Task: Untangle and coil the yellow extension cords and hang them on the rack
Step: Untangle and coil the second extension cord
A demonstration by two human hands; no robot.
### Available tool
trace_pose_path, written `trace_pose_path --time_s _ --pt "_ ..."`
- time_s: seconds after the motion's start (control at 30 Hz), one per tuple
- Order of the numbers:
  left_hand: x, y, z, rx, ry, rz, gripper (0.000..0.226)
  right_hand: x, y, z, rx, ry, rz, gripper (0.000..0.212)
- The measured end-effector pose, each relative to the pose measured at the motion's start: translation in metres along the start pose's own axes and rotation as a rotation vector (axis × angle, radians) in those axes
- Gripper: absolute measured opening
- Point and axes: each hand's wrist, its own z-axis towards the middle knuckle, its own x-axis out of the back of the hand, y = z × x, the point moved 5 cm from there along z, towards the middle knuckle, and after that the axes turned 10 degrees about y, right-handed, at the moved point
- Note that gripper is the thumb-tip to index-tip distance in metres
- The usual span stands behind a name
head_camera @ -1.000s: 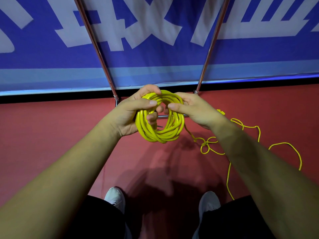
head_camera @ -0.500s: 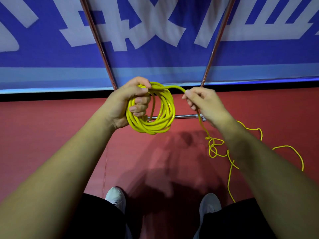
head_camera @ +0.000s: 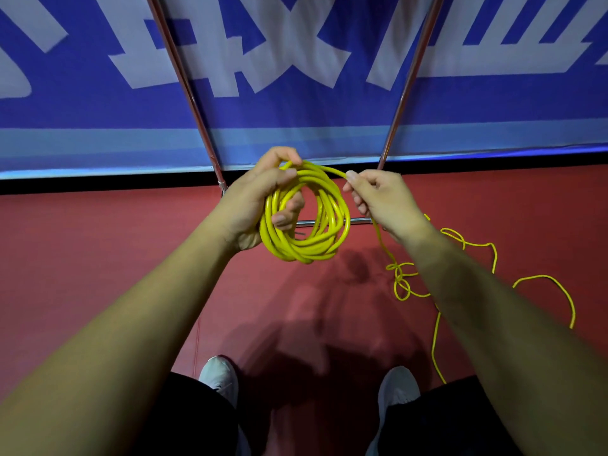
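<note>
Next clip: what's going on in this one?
A person is coiling a yellow extension cord. The left hand grips the coil, and the right hand pinches the strand leading off the coil's top. The loose cord trails across the red floor, partly knotted below the right wrist. The rack stands just beyond the hands.

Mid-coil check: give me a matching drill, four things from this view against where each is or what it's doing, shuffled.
Things:
1. left hand
2. right hand
3. loose cord
4. rack crossbar

States:
A. lies tangled on the red floor
B. grips the yellow coil
C. horizontal, behind the coil
D. pinches the strand leaving the coil

Pairs: 1-B, 2-D, 3-A, 4-C
</note>
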Motion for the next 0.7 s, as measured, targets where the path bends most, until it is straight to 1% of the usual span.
trace_pose_path --time_s 0.07,0.13,0.17,0.23,0.3,0.4,0.5,0.57,0.63,0.7 --pt "-0.001 0.003 0.002 -0.047 0.001 -0.049 0.013 -0.005 0.006 -0.001 -0.030 -0.060 0.004 0.035" --pt "-0.001 0.006 0.004 -0.078 0.021 -0.117 0.011 -0.009 0.013 -0.003 -0.051 -0.160 0.001 0.037" --pt "0.000 0.009 0.004 -0.093 0.043 -0.165 0.010 -0.010 0.016 -0.005 -0.056 -0.216 -0.021 0.035" --pt "0.008 0.016 0.006 -0.144 0.127 -0.255 0.009 -0.012 0.027 -0.010 -0.092 -0.331 -0.045 0.024" --pt "0.020 0.023 0.009 -0.204 0.219 -0.301 0.013 -0.015 0.041 -0.016 -0.154 -0.422 -0.046 0.019" --pt "0.037 0.029 0.013 -0.258 0.327 -0.307 0.020 -0.020 0.058 -0.021 -0.216 -0.460 -0.152 0.023" --pt "0.047 0.029 0.014 -0.305 0.406 -0.217 0.020 -0.030 0.069 -0.028 -0.249 -0.480 -0.257 0.016" --pt "0.047 0.028 0.013 -0.306 0.399 -0.190 0.018 -0.035 0.073 -0.034 -0.277 -0.490 -0.314 0.009" --pt "0.048 0.027 0.012 -0.281 0.370 -0.235 0.022 -0.041 0.068 -0.038 -0.259 -0.509 -0.345 0.010" --pt "0.050 0.028 0.012 -0.282 0.358 -0.289 0.030 -0.048 0.058 -0.043 -0.237 -0.539 -0.322 0.013"
